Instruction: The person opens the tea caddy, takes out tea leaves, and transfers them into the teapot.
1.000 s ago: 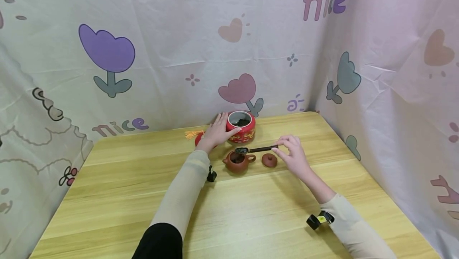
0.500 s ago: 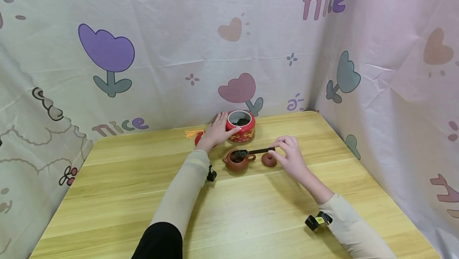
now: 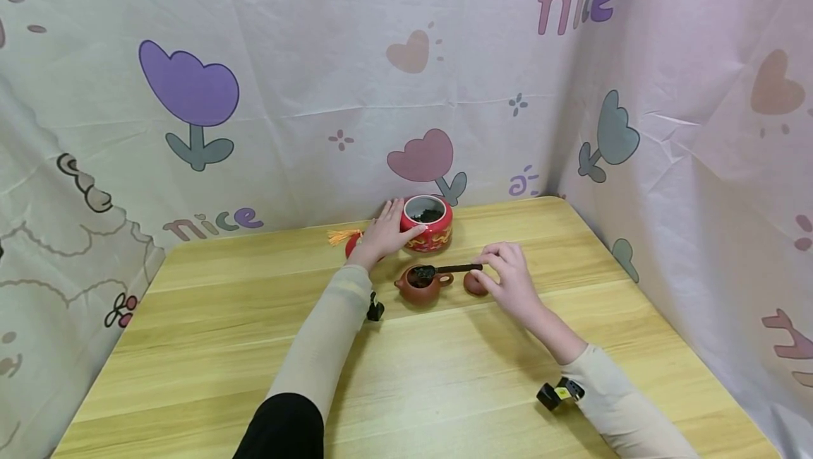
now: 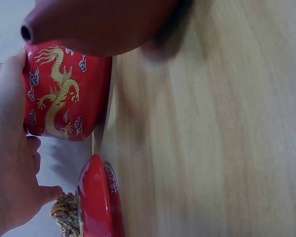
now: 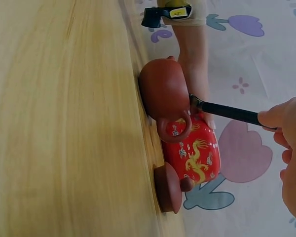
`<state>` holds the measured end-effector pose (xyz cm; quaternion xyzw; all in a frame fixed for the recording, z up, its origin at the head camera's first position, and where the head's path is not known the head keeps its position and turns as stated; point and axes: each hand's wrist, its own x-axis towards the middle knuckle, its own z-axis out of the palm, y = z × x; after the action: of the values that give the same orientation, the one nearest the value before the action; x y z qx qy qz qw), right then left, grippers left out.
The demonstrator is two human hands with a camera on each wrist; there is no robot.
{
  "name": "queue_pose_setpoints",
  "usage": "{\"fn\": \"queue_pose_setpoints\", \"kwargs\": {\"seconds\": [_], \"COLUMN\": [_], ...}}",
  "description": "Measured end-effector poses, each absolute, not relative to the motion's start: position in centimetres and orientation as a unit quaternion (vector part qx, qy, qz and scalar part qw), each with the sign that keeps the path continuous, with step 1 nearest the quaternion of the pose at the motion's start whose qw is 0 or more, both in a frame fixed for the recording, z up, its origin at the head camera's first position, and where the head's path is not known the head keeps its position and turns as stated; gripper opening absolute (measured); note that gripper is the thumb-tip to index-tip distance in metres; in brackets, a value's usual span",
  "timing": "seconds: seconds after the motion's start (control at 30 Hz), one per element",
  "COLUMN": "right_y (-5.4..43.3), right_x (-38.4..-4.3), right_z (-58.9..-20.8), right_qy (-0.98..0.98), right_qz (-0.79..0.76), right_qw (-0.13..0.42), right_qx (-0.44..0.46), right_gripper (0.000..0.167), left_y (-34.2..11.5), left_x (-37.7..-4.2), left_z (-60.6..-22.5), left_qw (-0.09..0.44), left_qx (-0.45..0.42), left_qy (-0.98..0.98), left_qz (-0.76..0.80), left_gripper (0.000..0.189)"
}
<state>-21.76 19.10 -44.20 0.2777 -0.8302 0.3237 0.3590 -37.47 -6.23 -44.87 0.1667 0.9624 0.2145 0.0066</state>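
Note:
My right hand (image 3: 508,279) pinches the end of the dark handle of a small tea scoop (image 3: 460,268). The scoop's head dips into the mouth of a brown clay teapot (image 3: 419,295), where dark tea leaves show. Behind the teapot stands a red jar (image 3: 437,239) with a gold dragon, uncovered and holding dark leaves. My left hand (image 3: 384,234) holds the jar's left side, thumb across the front near the rim and fingers along the side. In the right wrist view the scoop (image 5: 232,112) slopes down to the teapot's opening (image 5: 189,96).
The teapot's round lid (image 3: 473,285) lies right of its handle, partly behind my right fingers. A red jar lid (image 4: 94,200) with an orange tassel (image 3: 343,236) sits beside my left wrist. A printed cloth (image 3: 305,92) hangs behind the wooden table (image 3: 222,332).
My right hand has moved slightly left and down, and the scoop's head has gone from above the teapot's rim into its mouth. The left hand stays on the jar.

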Motion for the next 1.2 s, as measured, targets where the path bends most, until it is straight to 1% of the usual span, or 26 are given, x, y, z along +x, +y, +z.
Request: {"fn": "queue_pose_setpoints", "kwargs": {"seconds": [0.2,0.4,0.83,1.03,1.2], "right_y": [19.09,19.06,18.98,19.21,19.68], "right_x": [-21.77,-21.89,-21.94,-21.98,-21.83], "right_z": [-44.3,-44.53,-44.49,-44.45,-44.27], "right_qy": [-0.828,-0.822,-0.812,-0.812,-0.821], "right_qz": [0.307,0.281,0.245,0.243,0.243], "right_qw": [0.368,0.39,0.414,0.415,0.402], "right_qx": [0.291,0.307,0.331,0.33,0.325], "right_gripper": [0.021,0.022,0.018,0.018,0.019], "left_y": [-6.19,-6.18,-6.16,-6.15,-6.21], "left_x": [-37.49,-37.44,-37.42,-37.43,-37.48], "left_z": [-44.92,-44.98,-44.87,-44.94,-44.92], "left_qw": [0.005,0.004,0.009,0.008,0.008], "left_qx": [0.165,0.165,0.164,0.165,0.164], "left_qy": [0.963,0.962,0.962,0.961,0.962], "left_qz": [0.213,0.216,0.218,0.221,0.22], "left_gripper": [0.105,0.104,0.104,0.104,0.105]}}
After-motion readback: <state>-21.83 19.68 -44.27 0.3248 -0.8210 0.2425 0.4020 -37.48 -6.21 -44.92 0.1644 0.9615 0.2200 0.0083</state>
